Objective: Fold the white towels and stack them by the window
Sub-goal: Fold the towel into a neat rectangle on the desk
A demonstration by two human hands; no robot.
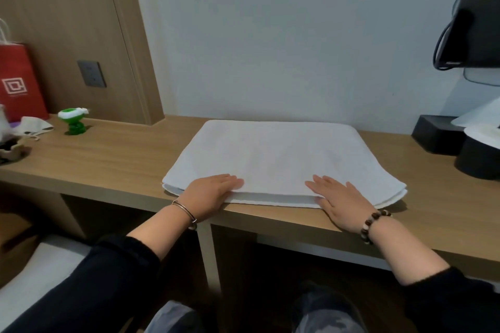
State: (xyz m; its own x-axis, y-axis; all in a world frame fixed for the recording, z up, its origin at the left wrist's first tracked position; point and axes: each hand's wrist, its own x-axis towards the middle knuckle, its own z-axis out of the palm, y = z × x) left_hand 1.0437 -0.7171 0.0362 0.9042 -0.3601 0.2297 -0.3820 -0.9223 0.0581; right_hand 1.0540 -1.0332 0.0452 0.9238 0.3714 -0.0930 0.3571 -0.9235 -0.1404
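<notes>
step: flattening of the once-folded white towel (281, 159) was judged to be under way; two layers were seen at its near edge.
technique: even palm pressure would be wanted, swept from the middle out to both ends, so that air and creases are pushed out before the next fold is made.
edge check: the lower layer was seen sticking out slightly at the near right corner; it should be squared up first, or the error will be carried into every later fold.
left clutter: a red paper bag (19, 81) and a green toy (72, 120) were seen at the left end of the desk (121, 159), well apart from the towel.
left hand (211, 192): laid flat, fingers straight, nothing gripped; it was pressed on the towel's near left corner, with the wrist off the desk edge.
towel position: spread flat mid-desk, far edge close to the wall, near edge just at the desk's front lip; most of it lay beyond and between the hands.
right hand (338, 197): laid flat, fingers straight, nothing gripped; fingertips were set on the towel's near edge, right of centre, with the heel on bare desk.
right clutter: black boxes (438, 134) were seen near the towel's right end, not touching.
window: not seen in view.
</notes>
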